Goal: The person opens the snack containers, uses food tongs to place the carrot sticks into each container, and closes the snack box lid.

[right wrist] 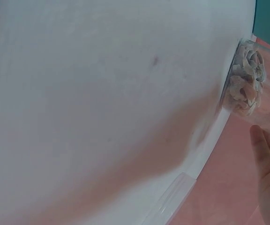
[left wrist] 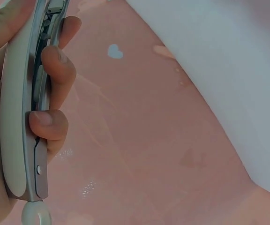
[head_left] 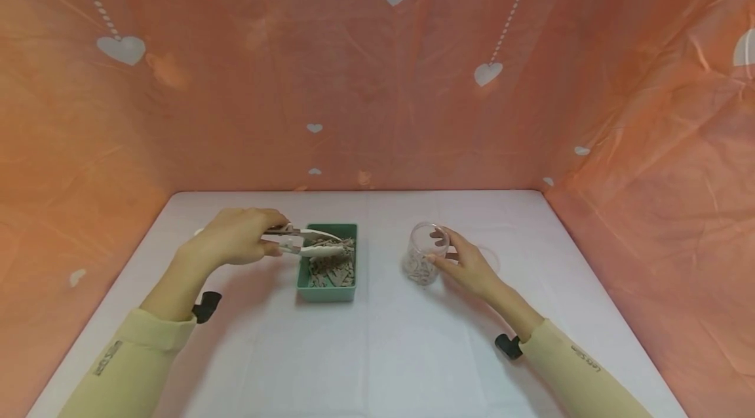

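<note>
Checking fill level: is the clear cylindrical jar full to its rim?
No; the head view shows pale, irregular flakes only in the lower part of the jar.

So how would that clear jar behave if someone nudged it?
The clear jar would probably resist tipping under a gentle nudge, since its pale scraps sit low. Its round wall suggests it could roll if toppled, and its seemingly open top might then let scraps spill.

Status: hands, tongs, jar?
Left hand grips tongs, tips over brown flakes in green tray. Right hand holds clear jar, partly filled. Nothing visibly blocking between tray and jar.
</note>
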{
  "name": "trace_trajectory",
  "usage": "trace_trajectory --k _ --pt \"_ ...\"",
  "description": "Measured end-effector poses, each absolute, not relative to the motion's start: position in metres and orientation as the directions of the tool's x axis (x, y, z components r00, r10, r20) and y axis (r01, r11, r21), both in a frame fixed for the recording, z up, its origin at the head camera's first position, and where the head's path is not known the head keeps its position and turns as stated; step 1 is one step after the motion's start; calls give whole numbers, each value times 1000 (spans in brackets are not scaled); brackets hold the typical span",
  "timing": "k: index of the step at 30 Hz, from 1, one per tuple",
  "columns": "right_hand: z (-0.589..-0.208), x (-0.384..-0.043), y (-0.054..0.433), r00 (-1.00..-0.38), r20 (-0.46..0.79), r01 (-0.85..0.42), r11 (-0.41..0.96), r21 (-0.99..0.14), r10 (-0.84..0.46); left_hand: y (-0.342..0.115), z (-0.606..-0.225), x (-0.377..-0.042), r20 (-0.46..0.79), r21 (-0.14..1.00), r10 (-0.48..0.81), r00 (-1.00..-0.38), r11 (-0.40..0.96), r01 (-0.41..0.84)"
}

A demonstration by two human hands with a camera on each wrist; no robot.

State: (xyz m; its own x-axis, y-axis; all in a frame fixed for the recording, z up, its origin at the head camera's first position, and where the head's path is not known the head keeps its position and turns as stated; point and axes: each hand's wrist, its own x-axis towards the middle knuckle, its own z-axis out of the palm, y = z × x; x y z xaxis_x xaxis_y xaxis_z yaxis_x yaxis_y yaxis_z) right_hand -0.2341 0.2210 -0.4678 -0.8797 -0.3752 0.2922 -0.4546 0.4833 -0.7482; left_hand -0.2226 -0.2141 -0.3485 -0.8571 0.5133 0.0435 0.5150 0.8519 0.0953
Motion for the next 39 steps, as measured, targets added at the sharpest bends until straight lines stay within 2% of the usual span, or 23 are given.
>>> trace_trajectory --k 11,20,31,39 --pt "-467 -233 221 -881 288 -452 487 -747 -376 -217 -349 -221 40 100 504 -863 857 505" --pt "-468 -234 221 -880 285 -451 482 -751 -379 -218 -346 -219 68 54 510 -858 856 513" --pt "-469 -234 221 -883 281 -445 484 -753 -375 -214 -344 -218 62 103 512 -857 851 516" --pt "-469 -235 221 -876 289 -457 473 -753 -385 -215 -347 -218 28 57 489 -872 870 490"
